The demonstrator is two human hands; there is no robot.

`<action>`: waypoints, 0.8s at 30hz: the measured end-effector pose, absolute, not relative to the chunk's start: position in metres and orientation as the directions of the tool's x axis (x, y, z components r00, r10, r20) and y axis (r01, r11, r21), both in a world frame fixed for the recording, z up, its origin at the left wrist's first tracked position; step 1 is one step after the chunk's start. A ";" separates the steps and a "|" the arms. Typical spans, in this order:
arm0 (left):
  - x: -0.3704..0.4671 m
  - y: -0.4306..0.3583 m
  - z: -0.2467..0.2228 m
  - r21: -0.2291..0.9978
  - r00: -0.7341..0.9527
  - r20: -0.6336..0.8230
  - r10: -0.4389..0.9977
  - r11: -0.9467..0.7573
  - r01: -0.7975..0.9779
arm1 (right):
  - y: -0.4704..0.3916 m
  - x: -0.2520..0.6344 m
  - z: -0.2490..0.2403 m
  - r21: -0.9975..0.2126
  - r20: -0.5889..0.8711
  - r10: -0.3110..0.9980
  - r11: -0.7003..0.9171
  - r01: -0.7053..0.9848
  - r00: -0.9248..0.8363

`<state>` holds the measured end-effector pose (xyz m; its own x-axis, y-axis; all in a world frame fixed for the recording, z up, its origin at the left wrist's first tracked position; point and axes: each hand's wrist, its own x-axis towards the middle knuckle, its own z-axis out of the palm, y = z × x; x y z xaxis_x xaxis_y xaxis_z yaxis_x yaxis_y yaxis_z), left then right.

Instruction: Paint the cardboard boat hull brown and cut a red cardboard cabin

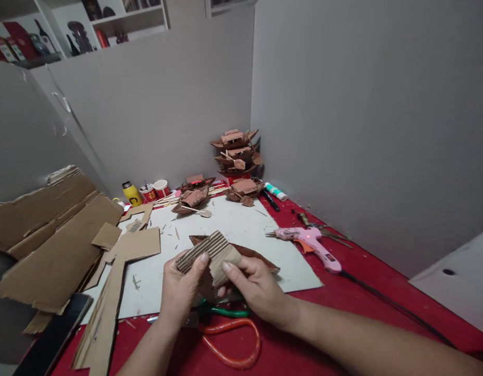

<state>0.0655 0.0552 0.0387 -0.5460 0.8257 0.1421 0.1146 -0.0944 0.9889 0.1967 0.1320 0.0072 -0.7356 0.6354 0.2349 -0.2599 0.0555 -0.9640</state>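
Note:
My left hand point(179, 292) grips the left edge of a corrugated cardboard piece point(208, 249), thumb on top. On that side its ridges lie bare. My right hand point(261, 286) pinches the smooth paper layer at the piece's right side, which looks partly peeled from the ridges. Just behind both hands a brown model boat hull point(261, 256) lies on the white board, partly hidden by them. Below the hands, on the red tabletop, is a cutting tool with a looped red handle point(259, 344) and a green handle point(229, 312); its blade is mostly covered by my left hand.
A pink glue gun point(314, 240) lies at right, its cord trailing off. Cardboard sheets point(57, 250) lean at left beside a dark flat device point(55, 334). Finished model boats point(236, 151) are stacked at the back, near a yellow bottle point(130, 193) and paper cups point(161, 188).

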 end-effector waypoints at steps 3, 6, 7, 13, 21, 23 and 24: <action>0.063 0.056 0.039 0.983 -0.417 0.155 0.896 -0.099 0.151 | 0.133 0.199 0.009 -0.958 0.224 0.694 0.029 -0.285 -0.684; 0.066 0.057 0.040 0.979 -0.360 0.149 0.921 -0.087 0.182 | 0.133 0.201 0.012 -0.958 0.193 0.716 -0.009 -0.286 -0.671; 0.068 0.058 0.039 0.977 -0.359 0.153 0.921 -0.085 0.196 | 0.133 0.201 0.014 -0.961 0.175 0.714 -0.025 -0.275 -0.678; 0.065 0.058 0.027 0.942 -0.417 0.237 0.877 -0.102 0.319 | 0.140 0.199 0.026 -0.979 0.086 0.691 -0.075 -0.189 -0.718; 0.069 0.061 0.020 0.904 -0.542 0.334 0.771 -0.101 0.415 | 0.143 0.193 0.022 -0.974 0.125 0.656 -0.062 -0.219 -0.744; 0.072 0.062 0.024 0.904 -0.564 0.339 0.753 -0.095 0.417 | 0.142 0.193 0.021 -0.968 0.165 0.635 -0.041 -0.247 -0.755; 0.074 0.061 0.026 0.903 -0.570 0.341 0.747 -0.092 0.420 | 0.142 0.193 0.020 -0.964 0.188 0.628 -0.029 -0.264 -0.755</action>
<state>0.0736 0.0614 0.0258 -0.5703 0.7472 0.3412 0.4201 -0.0917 0.9028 0.1930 0.1416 0.0201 -0.7553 0.6279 0.1879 -0.2642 -0.0293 -0.9640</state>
